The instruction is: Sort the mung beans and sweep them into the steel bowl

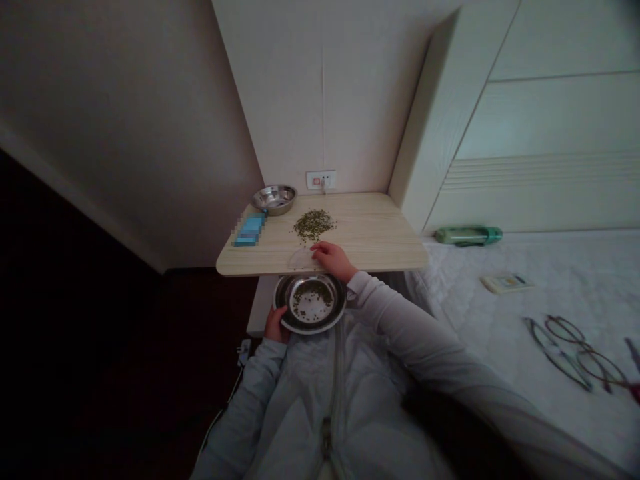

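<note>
A steel bowl (310, 304) with some green beans in it hangs just below the near edge of a small wooden table (380, 233). My left hand (275, 325) grips the bowl's left rim. My right hand (333, 259) rests on the table edge above the bowl, fingers curled on a thin pale card or sheet (300, 259). A heap of green beans (313, 224) lies on the table a little beyond that hand.
A second, empty steel bowl (275, 198) stands at the table's back left, with a blue packet (249, 229) in front of it. A wall socket (321, 179) is behind. On the bed at right lie a green bottle (468, 235), a booklet (506, 283) and glasses (575, 350).
</note>
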The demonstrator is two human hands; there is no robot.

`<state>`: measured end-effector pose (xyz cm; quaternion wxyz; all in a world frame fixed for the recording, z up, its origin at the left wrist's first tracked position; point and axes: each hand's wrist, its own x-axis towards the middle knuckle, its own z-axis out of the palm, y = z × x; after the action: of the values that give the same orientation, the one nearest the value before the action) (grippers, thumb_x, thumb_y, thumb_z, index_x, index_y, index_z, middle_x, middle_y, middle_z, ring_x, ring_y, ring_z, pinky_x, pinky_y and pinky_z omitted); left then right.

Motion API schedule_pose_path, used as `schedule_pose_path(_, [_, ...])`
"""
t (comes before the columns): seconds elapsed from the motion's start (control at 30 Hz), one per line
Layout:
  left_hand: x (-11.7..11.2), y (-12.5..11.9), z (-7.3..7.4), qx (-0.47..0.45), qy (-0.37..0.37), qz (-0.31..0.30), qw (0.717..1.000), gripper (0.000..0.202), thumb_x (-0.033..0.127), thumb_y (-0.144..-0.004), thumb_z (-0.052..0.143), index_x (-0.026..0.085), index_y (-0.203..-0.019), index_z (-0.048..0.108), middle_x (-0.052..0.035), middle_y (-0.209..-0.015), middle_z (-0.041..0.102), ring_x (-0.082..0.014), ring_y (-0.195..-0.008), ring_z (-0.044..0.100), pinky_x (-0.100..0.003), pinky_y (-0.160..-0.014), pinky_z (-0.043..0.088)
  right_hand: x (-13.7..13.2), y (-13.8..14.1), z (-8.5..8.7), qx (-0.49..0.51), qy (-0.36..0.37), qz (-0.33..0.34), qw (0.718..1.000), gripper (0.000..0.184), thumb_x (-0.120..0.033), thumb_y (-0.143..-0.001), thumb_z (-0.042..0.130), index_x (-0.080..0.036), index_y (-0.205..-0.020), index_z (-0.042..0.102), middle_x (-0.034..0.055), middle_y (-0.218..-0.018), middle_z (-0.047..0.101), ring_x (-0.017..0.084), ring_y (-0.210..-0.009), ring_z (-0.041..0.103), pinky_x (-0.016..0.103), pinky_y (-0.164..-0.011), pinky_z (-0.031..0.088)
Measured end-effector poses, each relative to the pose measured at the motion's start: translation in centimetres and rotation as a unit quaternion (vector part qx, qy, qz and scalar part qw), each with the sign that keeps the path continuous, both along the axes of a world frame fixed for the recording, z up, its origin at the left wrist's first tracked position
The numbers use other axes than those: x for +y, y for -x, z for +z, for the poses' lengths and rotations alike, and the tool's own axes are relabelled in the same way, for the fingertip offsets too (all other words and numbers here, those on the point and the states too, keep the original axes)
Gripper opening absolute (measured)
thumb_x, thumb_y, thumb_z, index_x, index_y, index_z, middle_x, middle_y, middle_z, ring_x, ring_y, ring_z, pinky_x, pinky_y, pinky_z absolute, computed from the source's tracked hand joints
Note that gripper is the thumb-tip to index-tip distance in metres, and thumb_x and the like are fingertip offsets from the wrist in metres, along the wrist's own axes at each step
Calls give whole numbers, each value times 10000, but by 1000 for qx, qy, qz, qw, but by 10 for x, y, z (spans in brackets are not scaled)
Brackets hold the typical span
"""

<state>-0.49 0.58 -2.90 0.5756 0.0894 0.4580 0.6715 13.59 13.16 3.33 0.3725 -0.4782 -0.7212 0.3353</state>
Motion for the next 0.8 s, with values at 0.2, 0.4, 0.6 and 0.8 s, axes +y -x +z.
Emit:
schedule_pose_path(0.2, [0,1,-1,-9,-1,-9,1000,107,146,-522,566,172,-625,574,-4,-682,645,-150,-679,584,-254,-634,452,0,0,-1,-6,-6,-5,1000,237,-189,-668,441,-177,-859,581,-24,-653,585,97,-608,492,215,-603,368])
schedule_pose_path(0.4, [0,0,1,0,-7,-7,1000,126,145,-524,563,170,-646,576,-14,-703,648,-171,-742,585,-271,-681,445,-1,-1,0,-4,-5,0,1000,223,-190,-662,458,-179,-844,586,-29,-633,572,97,-597,489,213,-590,366])
schedule_pose_path(0.6, [-1,0,4,16,-10,-9,1000,115,151,-528,559,177,-639,574,-19,-716,647,-182,-777,580,-280,-694,442,-2,-1,0,-1,-3,0,1000,225,-195,-669,451,-185,-849,585,-25,-651,582,99,-601,489,219,-592,364])
schedule_pose_path(0.8, [-1,0,3,6,-9,-9,1000,72,149,-524,561,172,-592,562,-14,-684,644,-170,-762,580,-273,-709,434,-1,-1,0,-5,-4,2,1000,218,-199,-664,458,-183,-841,585,-26,-646,574,96,-589,479,215,-571,351])
